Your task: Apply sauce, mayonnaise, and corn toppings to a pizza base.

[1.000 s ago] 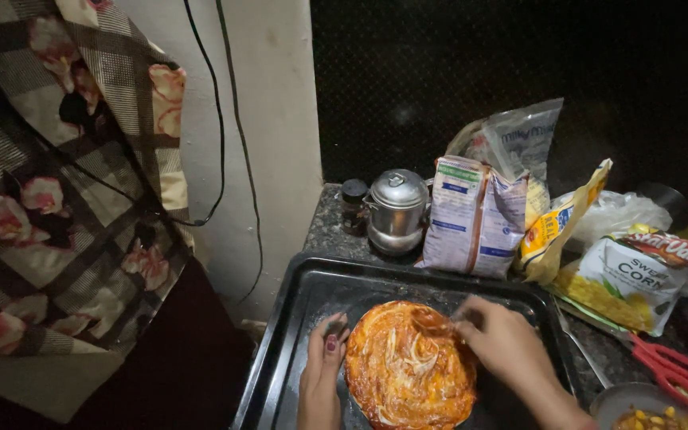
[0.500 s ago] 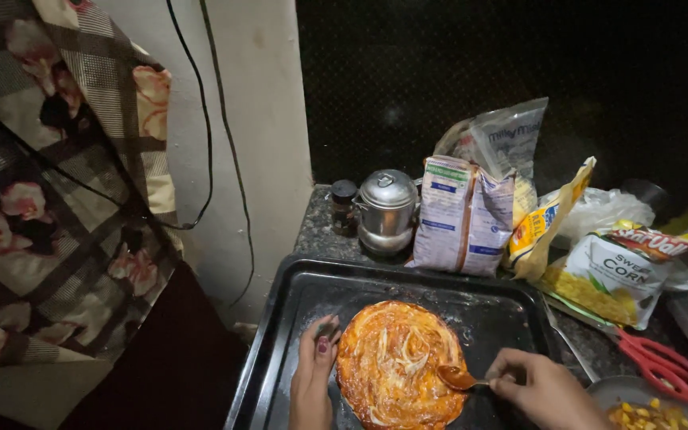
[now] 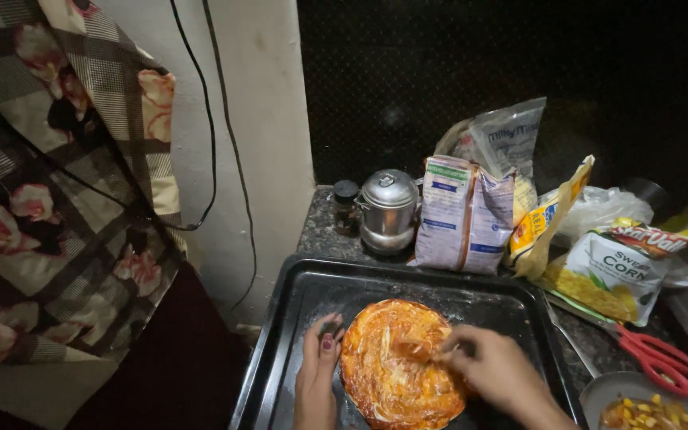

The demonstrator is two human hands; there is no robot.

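Only 1 view, worn on the head, looks steeply down and forward at a black baking tray on a dark counter, close above both hands, with a white wall beyond.

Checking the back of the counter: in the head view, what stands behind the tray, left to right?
Dark jar → steel pot → blue-and-white bag → yellow packet → corn bag → red scissors, nearest the right edge.
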